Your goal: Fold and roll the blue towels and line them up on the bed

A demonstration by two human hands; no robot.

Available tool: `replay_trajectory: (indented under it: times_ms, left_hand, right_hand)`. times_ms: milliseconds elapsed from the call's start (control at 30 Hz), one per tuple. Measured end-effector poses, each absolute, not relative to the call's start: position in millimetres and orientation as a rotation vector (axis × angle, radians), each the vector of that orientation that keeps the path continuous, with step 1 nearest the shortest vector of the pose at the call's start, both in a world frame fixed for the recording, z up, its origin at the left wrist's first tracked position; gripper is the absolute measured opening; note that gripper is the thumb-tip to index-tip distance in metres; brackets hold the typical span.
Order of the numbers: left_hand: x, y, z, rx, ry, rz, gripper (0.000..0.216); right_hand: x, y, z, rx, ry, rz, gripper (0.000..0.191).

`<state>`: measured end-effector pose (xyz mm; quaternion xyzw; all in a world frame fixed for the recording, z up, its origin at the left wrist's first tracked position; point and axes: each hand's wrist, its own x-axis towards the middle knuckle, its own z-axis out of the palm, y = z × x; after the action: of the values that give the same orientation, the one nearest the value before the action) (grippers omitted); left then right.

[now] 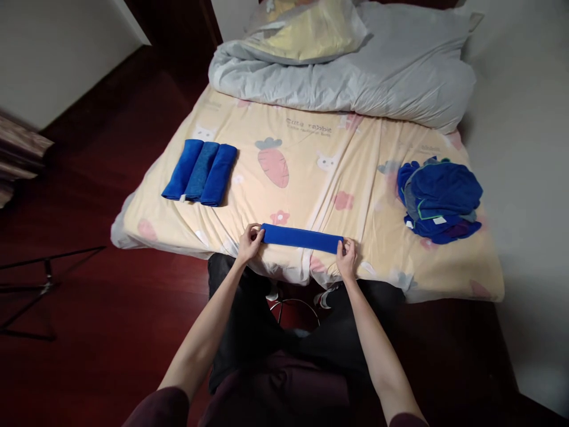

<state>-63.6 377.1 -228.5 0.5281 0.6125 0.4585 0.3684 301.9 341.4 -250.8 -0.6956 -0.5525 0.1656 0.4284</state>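
Note:
A blue towel [302, 238], folded into a long narrow strip, lies across the near edge of the bed. My left hand [249, 242] pinches its left end with closed fingers. My right hand [346, 257] grips its right end, fingers curled over the cloth. Three folded blue towels [200, 172] lie side by side at the left of the yellow cartoon bedsheet [311, 178]. A loose pile of blue towels [439, 200] sits at the right side of the bed.
A grey duvet [355, 77] and a yellowish pillow [306, 32] are bunched at the far end of the bed. Dark red wooden floor [111, 296] surrounds the bed. A black stand [40, 284] rests on the floor at left. A white wall is at right.

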Motion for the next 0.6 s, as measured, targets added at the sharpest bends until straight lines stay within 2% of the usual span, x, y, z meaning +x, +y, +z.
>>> replay_trajectory:
  times_ms: [600]
  left_hand:
    - [-56.9, 373.5, -222.8, 1.444, 1.702, 1.142, 0.042]
  right_hand:
    - [299.8, 344.0, -248.0, -1.757, -1.391, 0.339, 0.047]
